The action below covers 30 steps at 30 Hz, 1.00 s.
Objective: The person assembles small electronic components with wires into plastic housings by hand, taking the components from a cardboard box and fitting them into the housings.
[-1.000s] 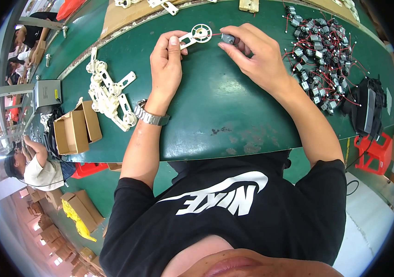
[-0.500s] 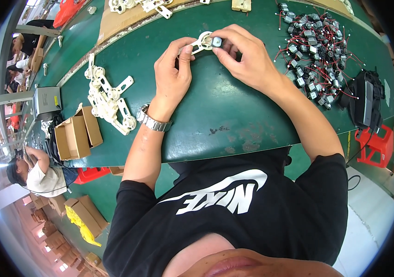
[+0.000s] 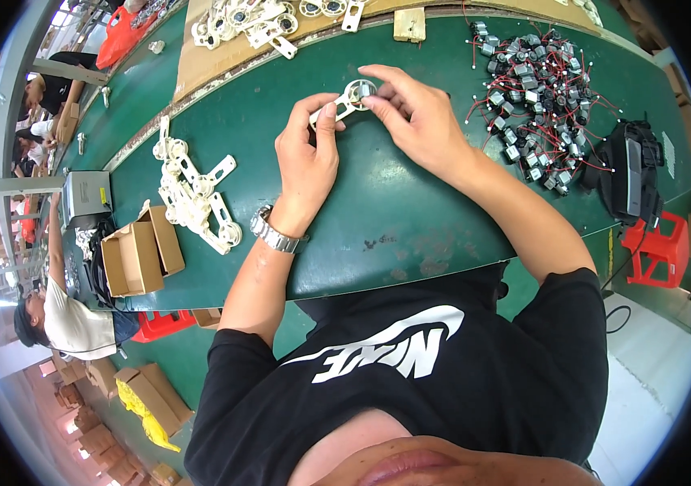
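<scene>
Over the green table, my left hand [image 3: 309, 154] is closed in a pinch on the arm of a white plastic bracket [image 3: 337, 112] with a round ring at its far end. A small silver-grey motor [image 3: 366, 90] sits at that ring; whether it is fully seated I cannot tell. The thumb of my right hand [image 3: 426, 130] presses against the motor and ring, with the index finger arched over the far side. Left of my hands lies a pile of similar white brackets [image 3: 191, 190]. Several small motors with red wires [image 3: 536, 97] are heaped on the right.
Across the far edge, cardboard [image 3: 191, 61] carries more white brackets [image 3: 248, 23], next to a small wooden block [image 3: 409, 26]. An open cardboard box [image 3: 133, 257] stands at the left, a black bag [image 3: 629, 174] at the right. Co-workers are at the left, one in a light shirt [image 3: 82, 324].
The motor has gone from my right fingertips into place at the bracket's ring, and my right index finger has lifted. The view has shifted slightly. The light-shirted co-worker's arm now reaches up.
</scene>
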Tool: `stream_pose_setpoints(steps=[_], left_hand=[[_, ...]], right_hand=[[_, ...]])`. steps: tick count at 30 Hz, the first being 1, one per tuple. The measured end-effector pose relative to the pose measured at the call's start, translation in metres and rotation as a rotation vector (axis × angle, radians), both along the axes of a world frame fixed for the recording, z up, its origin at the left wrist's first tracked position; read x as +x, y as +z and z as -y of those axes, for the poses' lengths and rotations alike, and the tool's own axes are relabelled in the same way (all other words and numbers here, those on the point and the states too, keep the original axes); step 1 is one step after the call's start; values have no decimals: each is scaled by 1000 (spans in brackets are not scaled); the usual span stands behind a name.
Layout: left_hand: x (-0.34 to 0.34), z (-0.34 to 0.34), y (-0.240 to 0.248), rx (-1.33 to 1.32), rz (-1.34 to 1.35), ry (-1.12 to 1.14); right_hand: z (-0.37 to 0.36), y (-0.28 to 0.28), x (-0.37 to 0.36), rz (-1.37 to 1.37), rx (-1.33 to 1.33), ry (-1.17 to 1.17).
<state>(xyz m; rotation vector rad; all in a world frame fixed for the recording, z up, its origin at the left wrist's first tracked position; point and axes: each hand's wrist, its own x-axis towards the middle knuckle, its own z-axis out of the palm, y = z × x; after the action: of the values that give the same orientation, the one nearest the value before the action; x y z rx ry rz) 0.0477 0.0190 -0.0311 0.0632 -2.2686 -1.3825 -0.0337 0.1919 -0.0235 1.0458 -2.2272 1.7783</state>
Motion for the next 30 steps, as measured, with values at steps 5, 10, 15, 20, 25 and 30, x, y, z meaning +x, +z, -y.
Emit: stream_pose_setpoints(steps=[5,10,15,20,25,30], left_hand=[[1,-1,-3,140,101,1],[7,0,-1,166,86,-13],[9,3,2,210,101,-29],[4,4,-5,220,116,-77],[3,0,-3,34,33,-64],[3,6,0,141,78,-111]], right_hand=[[-8,1,-6,-243,99,67],[-8,3,-2,-293,60,100],[-7,4,0,-264,92,96],[-13,6,-10,-299,160,64],[-10,1,-14,-340,156,59],[-12,-12,-26,227,115,245]])
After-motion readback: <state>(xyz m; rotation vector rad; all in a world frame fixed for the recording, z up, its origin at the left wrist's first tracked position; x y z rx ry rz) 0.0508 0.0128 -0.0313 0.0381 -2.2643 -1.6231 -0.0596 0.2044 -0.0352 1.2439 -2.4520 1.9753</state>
